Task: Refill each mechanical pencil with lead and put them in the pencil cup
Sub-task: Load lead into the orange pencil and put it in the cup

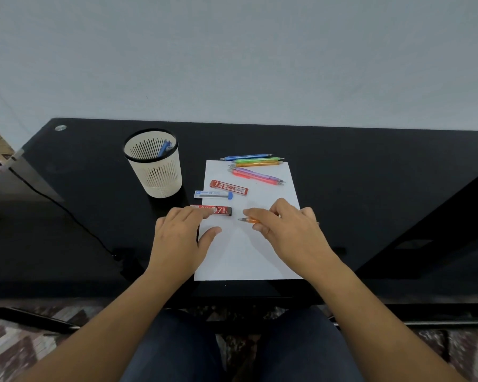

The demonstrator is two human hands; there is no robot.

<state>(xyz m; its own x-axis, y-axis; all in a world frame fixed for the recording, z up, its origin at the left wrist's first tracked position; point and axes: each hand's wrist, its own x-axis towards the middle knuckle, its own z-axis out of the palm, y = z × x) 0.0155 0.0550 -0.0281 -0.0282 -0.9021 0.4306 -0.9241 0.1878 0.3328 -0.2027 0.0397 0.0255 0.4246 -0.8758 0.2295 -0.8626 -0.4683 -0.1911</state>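
A cream slotted pencil cup [156, 172] stands upright at the left of a black table [370, 188], with one blue pencil [163, 148] inside. To its right, the left hand [177, 238] reaches out with straight fingers, touching the nearest red lead case [221, 210]. A blue lead case [213, 194] and a second red case [229, 187] lie just beyond. The right hand [290, 230] curls round an orange pencil [249, 220], tip pointing left, over white paper [246, 260]. Coloured pencils [255, 168] lie at the paper's far end. Refilling over the paper would probably catch dropped leads. Bare table lies to the right, and the near edge sits under the forearms.
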